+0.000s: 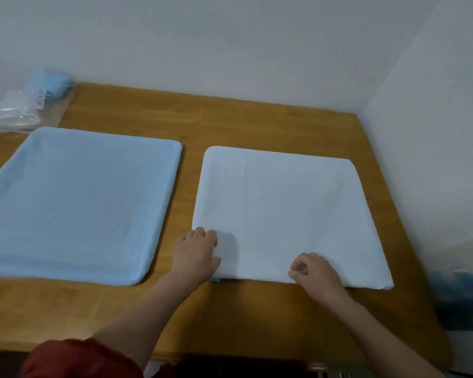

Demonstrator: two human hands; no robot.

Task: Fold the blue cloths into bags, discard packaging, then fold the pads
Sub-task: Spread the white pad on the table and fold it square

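A white pad (284, 208) lies folded flat on the right half of the wooden table (230, 121). My left hand (195, 253) grips its near left corner with curled fingers. My right hand (313, 271) pinches the pad's near edge toward the right. A blue pad (77, 203) lies spread flat on the left half of the table, touched by neither hand. At the far left corner sit a folded blue cloth (49, 84) and clear plastic packaging (14, 113).
White walls close off the table at the back and on the right. A strip of bare wood runs between the two pads and along the near edge. A red sleeve (79, 358) covers my left upper arm.
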